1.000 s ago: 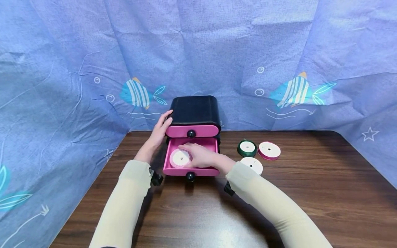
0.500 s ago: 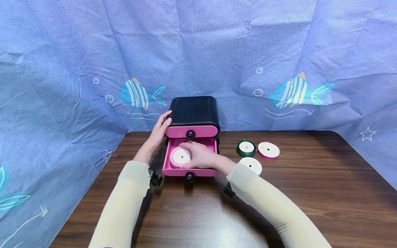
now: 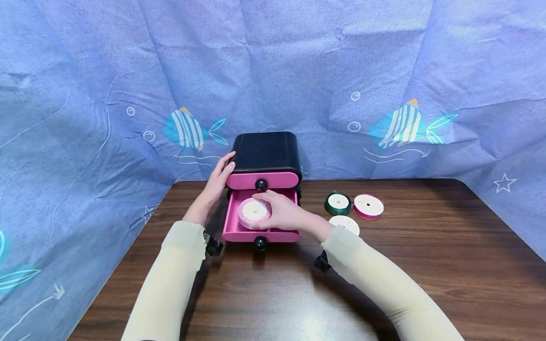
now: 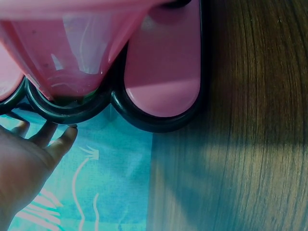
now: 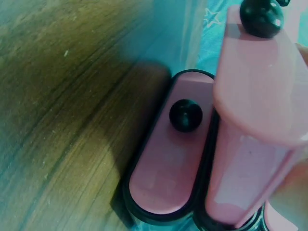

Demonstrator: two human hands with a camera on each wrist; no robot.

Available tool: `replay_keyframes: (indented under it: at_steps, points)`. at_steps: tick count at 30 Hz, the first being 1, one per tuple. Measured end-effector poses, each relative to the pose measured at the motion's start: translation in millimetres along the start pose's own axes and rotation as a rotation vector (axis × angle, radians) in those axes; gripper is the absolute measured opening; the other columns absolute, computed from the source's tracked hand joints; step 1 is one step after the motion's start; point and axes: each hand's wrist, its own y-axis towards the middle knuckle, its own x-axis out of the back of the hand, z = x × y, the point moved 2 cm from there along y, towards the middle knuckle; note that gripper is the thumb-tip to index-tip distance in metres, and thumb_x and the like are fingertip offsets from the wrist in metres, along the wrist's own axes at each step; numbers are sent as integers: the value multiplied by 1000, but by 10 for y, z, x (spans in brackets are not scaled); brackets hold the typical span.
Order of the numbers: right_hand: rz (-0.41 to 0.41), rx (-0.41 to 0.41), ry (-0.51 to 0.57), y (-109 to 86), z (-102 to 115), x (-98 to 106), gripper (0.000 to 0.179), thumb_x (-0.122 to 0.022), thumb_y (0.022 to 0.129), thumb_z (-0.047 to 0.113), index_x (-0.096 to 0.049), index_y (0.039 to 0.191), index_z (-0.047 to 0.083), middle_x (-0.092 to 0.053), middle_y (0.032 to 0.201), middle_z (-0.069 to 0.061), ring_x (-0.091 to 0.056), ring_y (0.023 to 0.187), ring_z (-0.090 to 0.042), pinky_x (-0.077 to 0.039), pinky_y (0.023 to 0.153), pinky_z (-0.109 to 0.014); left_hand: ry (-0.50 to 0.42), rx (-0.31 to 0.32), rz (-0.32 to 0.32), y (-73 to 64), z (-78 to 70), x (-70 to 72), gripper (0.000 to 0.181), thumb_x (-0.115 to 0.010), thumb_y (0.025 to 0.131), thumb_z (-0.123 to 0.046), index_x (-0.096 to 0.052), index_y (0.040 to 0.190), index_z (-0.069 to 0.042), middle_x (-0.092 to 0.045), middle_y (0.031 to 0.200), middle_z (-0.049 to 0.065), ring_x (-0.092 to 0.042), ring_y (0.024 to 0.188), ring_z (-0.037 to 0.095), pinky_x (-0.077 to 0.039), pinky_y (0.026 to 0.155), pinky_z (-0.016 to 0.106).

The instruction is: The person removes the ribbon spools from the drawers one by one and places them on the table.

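My right hand (image 3: 285,214) reaches into the pulled-out pink drawer (image 3: 239,236) and grips a spool of pink ribbon (image 3: 251,213) by its right side, thumb at the near edge and fingers at the far edge. The spool's white face with its small centre hole points up. With fairly straight fingers, my left hand (image 3: 216,183) rests against the left side of the black drawer cabinet (image 3: 266,151). In the left wrist view, the fingertips of the left hand (image 4: 29,159) meet the cabinet's black frame (image 4: 67,115). The right wrist view shows the open drawer's front (image 5: 262,82) from below.
Right of the cabinet lie a green ribbon spool (image 3: 338,202), a deep-pink ribbon spool (image 3: 368,206) and a white-faced spool (image 3: 346,223), partly behind the right forearm. The upper drawer (image 3: 243,180) is pushed in, as is the bottom drawer (image 5: 166,163). Behind the wooden table (image 3: 273,289) hangs a blue fish-print cloth (image 3: 273,71).
The pink ribbon spool has moved slightly right and upward in the head view, within the right hand's grip. The right forearm has shifted right; the left hand stays at the cabinet.
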Motion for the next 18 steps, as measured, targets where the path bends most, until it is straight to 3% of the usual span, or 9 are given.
replay_keyframes:
  at_steps: [6,13,18]
  points:
    - [-31,58,28,-94,24,90,76,-81,75,41,-52,139,12,-55,123,-1,-52,106,-14,-45,90,-36,5,-1,1,5,3,-2,54,-40,103,-23,-27,153,-6,-17,159,15,-31,137,34,-32,104,49]
    - [-37,126,28,-275,49,167,76,-81,75,35,-50,140,9,-53,128,-4,-50,112,-16,-43,93,-38,-4,9,6,11,3,-2,54,-40,103,-23,-26,153,-7,-16,159,13,-30,137,33,-33,103,49]
    - [-114,192,-5,-419,89,266,76,-83,72,33,-54,137,7,-55,126,-5,-52,111,-17,-44,94,-39,-9,3,8,17,16,8,55,-39,103,-22,-25,153,-5,-16,159,14,-31,136,33,-33,102,47]
